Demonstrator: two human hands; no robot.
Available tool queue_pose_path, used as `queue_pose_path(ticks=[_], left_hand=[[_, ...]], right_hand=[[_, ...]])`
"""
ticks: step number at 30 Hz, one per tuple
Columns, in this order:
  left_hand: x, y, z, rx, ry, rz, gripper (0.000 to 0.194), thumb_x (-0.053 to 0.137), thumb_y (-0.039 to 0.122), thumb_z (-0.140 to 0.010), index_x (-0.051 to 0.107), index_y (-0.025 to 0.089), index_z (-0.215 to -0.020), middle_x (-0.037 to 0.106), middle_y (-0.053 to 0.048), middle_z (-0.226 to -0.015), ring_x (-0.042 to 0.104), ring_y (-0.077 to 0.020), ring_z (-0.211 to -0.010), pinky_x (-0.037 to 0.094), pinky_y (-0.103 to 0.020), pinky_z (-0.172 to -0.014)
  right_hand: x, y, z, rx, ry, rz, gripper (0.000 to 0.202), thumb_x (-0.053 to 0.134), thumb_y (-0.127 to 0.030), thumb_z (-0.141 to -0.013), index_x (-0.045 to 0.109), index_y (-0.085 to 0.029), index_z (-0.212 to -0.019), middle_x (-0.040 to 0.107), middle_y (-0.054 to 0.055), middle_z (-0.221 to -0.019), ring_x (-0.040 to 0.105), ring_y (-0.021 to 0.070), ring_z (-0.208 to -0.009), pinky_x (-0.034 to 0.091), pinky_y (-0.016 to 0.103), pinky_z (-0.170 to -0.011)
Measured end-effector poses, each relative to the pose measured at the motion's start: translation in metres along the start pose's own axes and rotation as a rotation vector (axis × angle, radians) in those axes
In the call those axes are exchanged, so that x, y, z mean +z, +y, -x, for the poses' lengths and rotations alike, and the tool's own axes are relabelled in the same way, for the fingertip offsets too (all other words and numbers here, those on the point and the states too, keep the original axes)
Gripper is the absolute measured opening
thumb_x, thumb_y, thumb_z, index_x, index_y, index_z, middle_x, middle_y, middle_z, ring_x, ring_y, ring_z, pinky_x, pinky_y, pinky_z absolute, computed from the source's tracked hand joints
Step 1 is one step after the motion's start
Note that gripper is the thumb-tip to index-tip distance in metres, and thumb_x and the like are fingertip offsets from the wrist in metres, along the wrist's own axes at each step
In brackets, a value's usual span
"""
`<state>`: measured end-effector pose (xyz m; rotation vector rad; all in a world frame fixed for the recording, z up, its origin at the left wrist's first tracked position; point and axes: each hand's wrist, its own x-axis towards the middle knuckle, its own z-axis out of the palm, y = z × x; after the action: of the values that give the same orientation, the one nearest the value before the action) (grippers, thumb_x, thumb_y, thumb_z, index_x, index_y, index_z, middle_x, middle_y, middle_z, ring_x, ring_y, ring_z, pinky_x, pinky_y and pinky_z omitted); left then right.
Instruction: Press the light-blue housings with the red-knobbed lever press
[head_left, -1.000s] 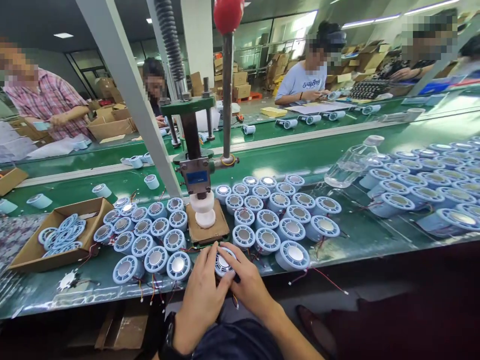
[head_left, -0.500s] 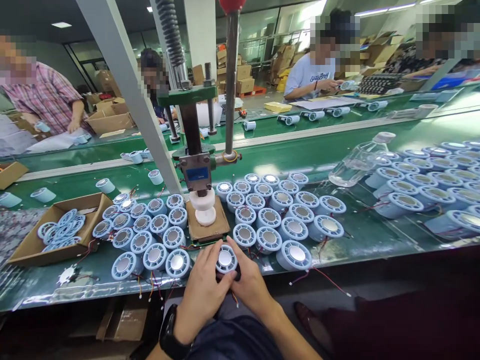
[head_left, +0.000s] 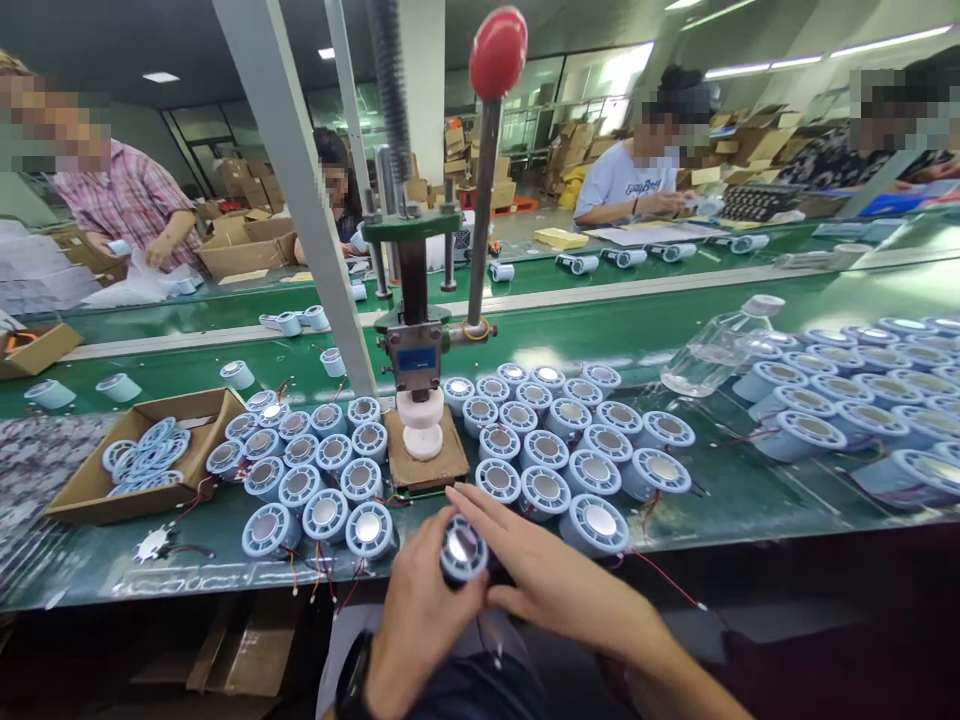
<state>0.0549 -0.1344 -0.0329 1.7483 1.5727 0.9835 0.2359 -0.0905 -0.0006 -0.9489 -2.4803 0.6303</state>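
Note:
My left hand [head_left: 426, 600] is closed around a light-blue cylindrical part [head_left: 463, 548] with a slotted rim and a shiny silver disc on top. My right hand [head_left: 536, 560] lies against its right side, long fingers reaching over the far edge and thumb close to the near edge. Both hands are at the bench's front edge, just before the hand press [head_left: 420, 360]. Below the white pressing head [head_left: 422, 410], a white round seat [head_left: 423, 442] rests on a brown board [head_left: 442, 470]. Similar blue parts [head_left: 325, 512] with thin wires stand in groups on both sides.
A cardboard box [head_left: 82, 508] of blue rings stands left, near a white star-shaped piece [head_left: 153, 545]. A clear bottle [head_left: 705, 345] leans at right, beside more blue parts [head_left: 810, 430]. The press's red-knobbed lever [head_left: 486, 200] rises upward. Co-workers sit across the green belt [head_left: 540, 320].
My right hand has shifted, its fingers now straighter across the part's far side. The part is tilted more, and the whole view has swung slightly, showing the lever's red knob.

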Motion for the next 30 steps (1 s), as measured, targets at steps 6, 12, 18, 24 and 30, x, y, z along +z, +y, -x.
queue_pose_path(ticks=[6, 12, 18, 24, 30], left_hand=[[-0.102, 0.004, -0.039, -0.079, 0.175, -0.138, 0.058, 0.072, 0.037, -0.069, 0.065, 0.018, -0.123, 0.071, -0.009, -0.119, 0.067, -0.0309, -0.107, 0.053, -0.044, -0.095], [-0.1, -0.007, -0.128, -0.018, 0.062, -0.095, 0.061, 0.075, 0.038, -0.064, 0.067, 0.01, -0.117, 0.073, -0.014, -0.109, 0.067, -0.0311, -0.098, 0.052, -0.043, -0.09], [-0.082, -0.005, -0.149, 0.059, -0.01, 0.146, 0.06, 0.08, 0.036, -0.057, 0.069, 0.011, -0.111, 0.073, -0.013, -0.11, 0.066, -0.0301, -0.101, 0.049, -0.042, -0.094], [-0.091, -0.014, -0.144, 0.032, 0.08, 0.139, 0.07, 0.079, 0.044, -0.061, 0.066, 0.01, -0.121, 0.071, -0.014, -0.116, 0.064, -0.0303, -0.105, 0.05, -0.042, -0.092], [-0.07, -0.016, -0.157, 0.086, -0.025, 0.18, 0.059, 0.081, 0.044, -0.06, 0.068, 0.012, -0.108, 0.074, -0.011, -0.104, 0.067, -0.0297, -0.095, 0.053, -0.042, -0.087]], right_hand=[[-0.168, -0.066, -0.08, -0.265, 0.615, 0.386, 0.055, 0.059, -0.022, -0.09, 0.043, -0.018, -0.143, 0.051, 0.008, -0.141, 0.051, 0.0222, -0.13, 0.043, 0.041, -0.115], [-0.265, -0.075, -0.22, -0.038, 0.856, 0.3, 0.027, 0.042, -0.013, -0.097, 0.057, 0.002, -0.112, 0.064, 0.006, -0.098, 0.062, 0.0146, -0.1, 0.054, 0.035, -0.091], [-0.255, -0.055, -0.247, -0.202, 1.012, -0.054, 0.017, 0.046, -0.005, -0.085, 0.059, -0.009, -0.074, 0.044, -0.005, -0.054, 0.046, 0.0046, -0.044, 0.03, 0.018, -0.033], [-0.259, -0.052, -0.249, -0.199, 1.069, 0.047, 0.024, 0.045, -0.005, -0.09, 0.056, -0.012, -0.07, 0.046, -0.003, -0.059, 0.041, 0.006, -0.056, 0.035, 0.02, -0.047], [-0.26, -0.052, -0.255, -0.125, 1.033, 0.174, 0.023, 0.041, -0.011, -0.094, 0.058, -0.014, -0.078, 0.051, -0.002, -0.068, 0.043, 0.0088, -0.064, 0.043, 0.024, -0.066]])
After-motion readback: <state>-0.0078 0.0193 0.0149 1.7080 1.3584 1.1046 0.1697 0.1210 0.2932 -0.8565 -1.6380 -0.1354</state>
